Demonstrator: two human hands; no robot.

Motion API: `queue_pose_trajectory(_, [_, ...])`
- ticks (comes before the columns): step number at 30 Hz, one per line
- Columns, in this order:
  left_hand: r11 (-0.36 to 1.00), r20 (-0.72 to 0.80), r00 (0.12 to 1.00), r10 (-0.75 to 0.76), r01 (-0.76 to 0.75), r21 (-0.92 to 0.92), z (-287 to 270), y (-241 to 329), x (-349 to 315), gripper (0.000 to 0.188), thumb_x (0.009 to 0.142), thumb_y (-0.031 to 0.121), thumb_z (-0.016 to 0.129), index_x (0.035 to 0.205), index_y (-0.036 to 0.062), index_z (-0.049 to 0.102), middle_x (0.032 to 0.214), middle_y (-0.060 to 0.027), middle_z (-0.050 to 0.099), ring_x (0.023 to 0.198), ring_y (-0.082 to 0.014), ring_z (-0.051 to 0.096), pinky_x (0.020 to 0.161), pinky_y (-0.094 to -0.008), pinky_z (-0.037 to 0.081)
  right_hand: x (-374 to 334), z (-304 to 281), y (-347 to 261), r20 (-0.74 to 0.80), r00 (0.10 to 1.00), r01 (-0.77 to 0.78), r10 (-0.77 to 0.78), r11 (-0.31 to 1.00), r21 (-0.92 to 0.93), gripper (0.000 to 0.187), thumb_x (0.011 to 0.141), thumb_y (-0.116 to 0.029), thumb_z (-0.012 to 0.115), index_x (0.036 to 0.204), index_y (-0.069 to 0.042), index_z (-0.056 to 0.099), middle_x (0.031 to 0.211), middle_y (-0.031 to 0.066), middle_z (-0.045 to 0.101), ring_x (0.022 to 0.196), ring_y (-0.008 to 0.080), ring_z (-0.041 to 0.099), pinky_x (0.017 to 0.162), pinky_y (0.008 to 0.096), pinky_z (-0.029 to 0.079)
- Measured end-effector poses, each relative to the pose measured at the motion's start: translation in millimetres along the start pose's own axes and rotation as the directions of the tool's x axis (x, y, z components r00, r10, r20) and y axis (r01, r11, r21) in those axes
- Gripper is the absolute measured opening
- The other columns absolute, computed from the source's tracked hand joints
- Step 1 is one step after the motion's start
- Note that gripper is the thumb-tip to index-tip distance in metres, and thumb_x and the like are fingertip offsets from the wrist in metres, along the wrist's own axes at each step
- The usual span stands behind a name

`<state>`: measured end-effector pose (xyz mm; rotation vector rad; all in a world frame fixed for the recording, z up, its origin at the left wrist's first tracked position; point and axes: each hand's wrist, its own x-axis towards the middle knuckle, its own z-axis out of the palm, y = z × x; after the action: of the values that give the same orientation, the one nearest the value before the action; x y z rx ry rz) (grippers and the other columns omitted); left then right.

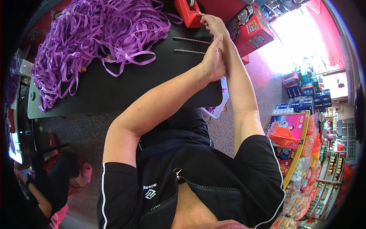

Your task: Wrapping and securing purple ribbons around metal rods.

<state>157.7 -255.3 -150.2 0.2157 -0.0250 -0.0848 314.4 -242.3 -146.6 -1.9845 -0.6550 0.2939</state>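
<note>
My right hand (214, 25) reaches to a red tape dispenser (187, 14) at the table's far edge. Its fingertips are pinched on a short end of tape (199, 13) at the dispenser's front. Against my right wrist, on its left side, rests my left hand (214, 63); one digit points up and the other fingers are mostly hidden. Two thin, twisted brown rods (190, 39) extend leftward from beside my left hand over the black table (133, 89). Whether that hand touches them is hidden.
A large tangled heap of purple ribbon (95, 38) covers the table's far left. A red printed box (251, 28) stands right of my right hand. A bin (219, 101) sits below the table's right corner. At lower left another person (49, 187) sits; goods shelves (328, 171) line the right.
</note>
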Motion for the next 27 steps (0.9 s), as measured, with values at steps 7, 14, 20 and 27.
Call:
queue_pose_trajectory(7, [0.999,0.038,0.999,-0.013,0.012,0.044,-8,3,4,0.059,0.093,0.056,0.038,0.132,0.0128,0.038,0.12,-0.0098,0.052,0.112,-0.0279,0.049,0.102,-0.0451,0.033,0,-2,8,0.025,0.996,0.087,-0.085,0.995,-0.059,0.028,0.078,-0.024,0.054,0.079,0.001,0.066,0.077,0.0079,0.064,0.072,0.0165,0.056,0.07,0.0289,0.046])
queue_pose_trajectory(14, [0.99,-0.139,0.989,0.051,-0.031,0.137,-2,-6,4,0.074,0.082,0.059,0.055,0.139,0.022,0.026,0.134,-0.0276,0.033,0.128,-0.0374,0.03,0.112,-0.047,0.01,-83,-66,-12,0.225,0.959,-0.276,0.171,0.744,0.608,0.028,0.088,-0.031,0.062,0.09,-0.004,0.065,0.071,-0.0033,0.052,0.055,0.0047,0.038,0.052,0.0209,0.035])
queue_pose_trajectory(20, [0.983,0.038,0.999,0.032,-0.039,0.181,-18,0,6,0.047,0.08,0.035,0.058,0.121,0.0161,0.042,0.12,-0.0213,0.04,0.114,-0.0305,0.04,0.103,-0.0438,0.017,-130,-74,0,0.346,0.929,-0.368,0.133,0.442,0.818,0.027,0.09,-0.028,0.06,0.093,-0.001,0.063,0.072,-0.003,0.053,0.052,0.0053,0.037,0.051,0.0209,0.034])
queue_pose_trajectory(27, [0.982,0.037,0.994,0.107,-0.112,0.152,-25,-10,12,0.016,0.088,0.012,0.052,0.103,0.0089,0.052,0.089,-0.0041,0.059,0.08,-0.0213,0.06,0.071,-0.0313,0.044,-142,-63,21,0.301,0.939,-0.341,0.169,0.322,0.883,0.024,0.09,-0.028,0.06,0.097,-0.005,0.064,0.074,-0.0032,0.056,0.053,0.0061,0.041,0.054,0.0238,0.038])
